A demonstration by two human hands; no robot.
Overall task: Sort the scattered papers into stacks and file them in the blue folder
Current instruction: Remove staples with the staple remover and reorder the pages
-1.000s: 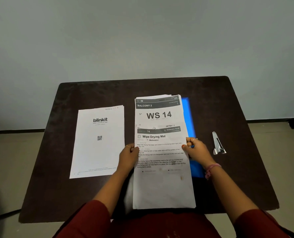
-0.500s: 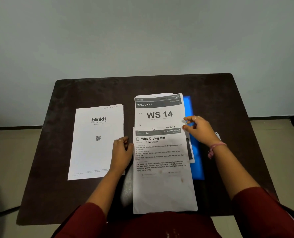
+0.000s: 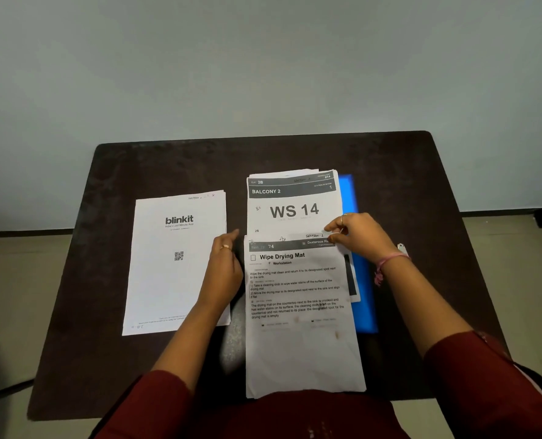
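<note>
- Centre frame: "Wipe Drying Mat" sheet [image 3: 298,312] lies atop the "WS 14" stack [image 3: 295,204], both over the blue folder [image 3: 363,312], which peeks out right of centre.
- Right hand [image 3: 361,239] pinches the sheet's top right corner.
- Left hand [image 3: 226,264], fingers straight, rests at the sheet's left edge.
- Centre-left, the blinkit stack [image 3: 174,264] looks squared.
- Sorting seems nearly done; filing is not yet begun.

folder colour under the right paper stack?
Bright blue folder, seen best in the head view, right of the paper stack.
</note>
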